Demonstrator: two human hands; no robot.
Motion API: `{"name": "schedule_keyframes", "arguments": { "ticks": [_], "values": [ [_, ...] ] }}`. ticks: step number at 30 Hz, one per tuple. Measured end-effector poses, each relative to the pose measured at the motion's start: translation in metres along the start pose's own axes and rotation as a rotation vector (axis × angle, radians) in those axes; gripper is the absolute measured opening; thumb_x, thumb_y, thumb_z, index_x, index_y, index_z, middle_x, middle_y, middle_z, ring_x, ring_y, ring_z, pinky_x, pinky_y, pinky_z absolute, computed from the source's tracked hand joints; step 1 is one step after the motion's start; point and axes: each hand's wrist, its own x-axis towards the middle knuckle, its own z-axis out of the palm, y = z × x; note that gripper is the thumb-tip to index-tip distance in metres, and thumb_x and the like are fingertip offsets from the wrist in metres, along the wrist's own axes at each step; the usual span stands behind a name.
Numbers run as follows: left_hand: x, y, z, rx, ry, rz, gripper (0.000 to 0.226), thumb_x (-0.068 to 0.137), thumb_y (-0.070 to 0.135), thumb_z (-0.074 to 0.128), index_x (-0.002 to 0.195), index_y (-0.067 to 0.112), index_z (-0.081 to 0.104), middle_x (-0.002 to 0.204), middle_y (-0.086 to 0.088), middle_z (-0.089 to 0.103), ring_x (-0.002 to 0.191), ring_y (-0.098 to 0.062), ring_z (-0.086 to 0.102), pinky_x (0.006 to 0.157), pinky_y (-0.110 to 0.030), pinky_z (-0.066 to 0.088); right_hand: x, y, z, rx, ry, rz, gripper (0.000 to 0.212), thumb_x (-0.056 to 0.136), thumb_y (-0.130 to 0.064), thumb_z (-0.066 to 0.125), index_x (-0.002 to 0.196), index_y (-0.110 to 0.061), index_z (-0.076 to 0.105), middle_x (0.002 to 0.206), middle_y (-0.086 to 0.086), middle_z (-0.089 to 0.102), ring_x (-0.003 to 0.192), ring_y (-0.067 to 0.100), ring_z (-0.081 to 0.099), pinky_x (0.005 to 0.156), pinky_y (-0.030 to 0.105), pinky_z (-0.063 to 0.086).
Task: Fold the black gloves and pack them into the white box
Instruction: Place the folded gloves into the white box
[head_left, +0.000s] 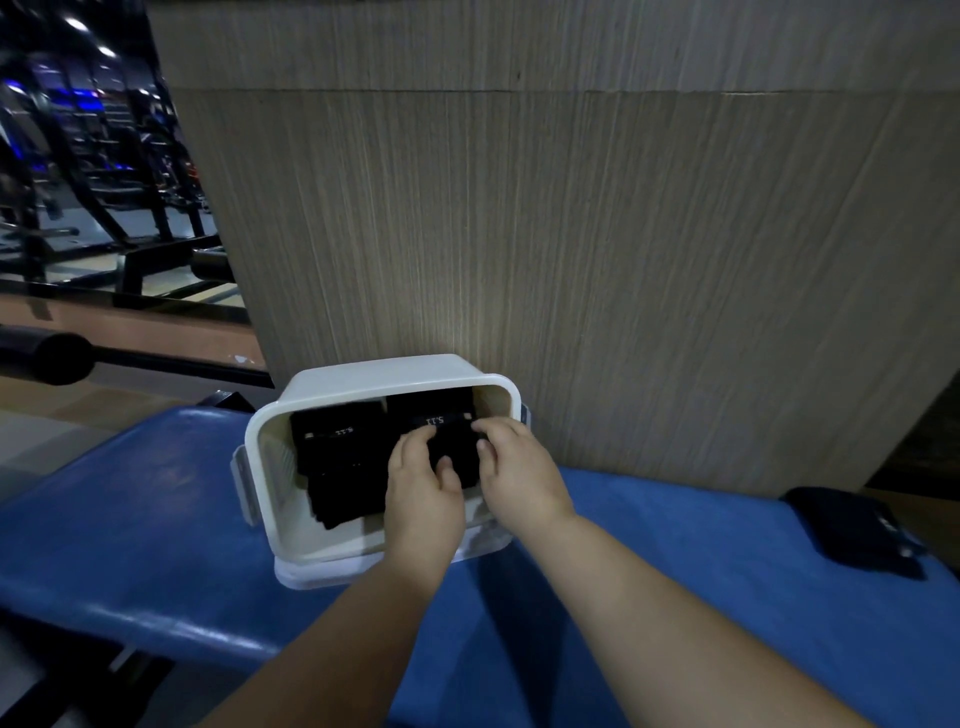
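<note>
The white box stands on a blue padded bench, close to a wood-grain wall. Inside it on the left lies a folded black glove with a small white label. On the right side of the box sits a second folded black glove, and both hands are inside the box on it. My left hand presses its near left part with curled fingers. My right hand grips its right edge. Another black glove lies on the bench at the far right, apart from the box.
The blue bench runs across the view, with its near edge at lower left. The wood-grain wall rises right behind the box. Dark gym machines and a black bar stand at the left.
</note>
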Motion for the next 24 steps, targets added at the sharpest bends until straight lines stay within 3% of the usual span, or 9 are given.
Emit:
{"name": "schedule_keyframes", "arguments": {
  "ticks": [6, 9, 11, 18, 24],
  "values": [
    [-0.024, 0.013, 0.037, 0.018, -0.08, -0.036, 0.038, 0.095, 0.012, 0.05, 0.133, 0.011, 0.048, 0.139, -0.007, 0.042, 0.127, -0.02, 0.04, 0.098, -0.02, 0.027, -0.023, 0.035, -0.026, 0.001, -0.022, 0.097, 0.031, 0.102, -0.025, 0.04, 0.126, -0.017, 0.057, 0.126, 0.004, 0.053, 0.111, 0.016, 0.052, 0.092, 0.021, 0.039],
    [-0.035, 0.021, 0.06, 0.043, -0.168, -0.062, 0.038, 0.096, 0.016, 0.05, 0.134, 0.012, 0.047, 0.136, -0.008, 0.046, 0.128, -0.023, 0.04, 0.105, -0.028, 0.03, -0.034, 0.058, -0.044, 0.001, -0.006, 0.149, 0.031, 0.101, -0.026, 0.042, 0.125, -0.017, 0.058, 0.125, 0.003, 0.053, 0.112, 0.018, 0.052, 0.096, 0.026, 0.04],
    [-0.043, 0.029, 0.08, 0.054, -0.246, -0.069, 0.038, 0.097, 0.02, 0.048, 0.134, 0.012, 0.047, 0.135, -0.009, 0.048, 0.126, -0.024, 0.042, 0.105, -0.032, 0.033, -0.043, 0.075, -0.057, 0.003, 0.027, 0.188, 0.03, 0.1, -0.027, 0.044, 0.124, -0.018, 0.059, 0.124, 0.004, 0.054, 0.112, 0.019, 0.054, 0.096, 0.028, 0.041],
    [-0.073, 0.059, 0.163, 0.002, -0.492, -0.077, 0.03, 0.097, 0.024, 0.049, 0.123, 0.01, 0.054, 0.121, -0.008, 0.058, 0.114, -0.022, 0.054, 0.092, -0.026, 0.038, -0.084, 0.154, -0.106, -0.061, 0.144, 0.387, 0.027, 0.097, -0.029, 0.049, 0.118, -0.018, 0.062, 0.12, 0.002, 0.058, 0.112, 0.02, 0.055, 0.099, 0.034, 0.043],
    [-0.107, 0.096, 0.242, -0.086, -0.68, -0.12, 0.031, 0.098, 0.025, 0.048, 0.124, 0.009, 0.053, 0.124, -0.007, 0.058, 0.113, -0.021, 0.055, 0.093, -0.027, 0.042, -0.116, 0.219, -0.16, -0.251, 0.314, 0.496, 0.028, 0.096, -0.022, 0.05, 0.12, -0.014, 0.063, 0.122, 0.006, 0.06, 0.119, 0.027, 0.046, 0.103, 0.031, 0.031]
  ]
}}
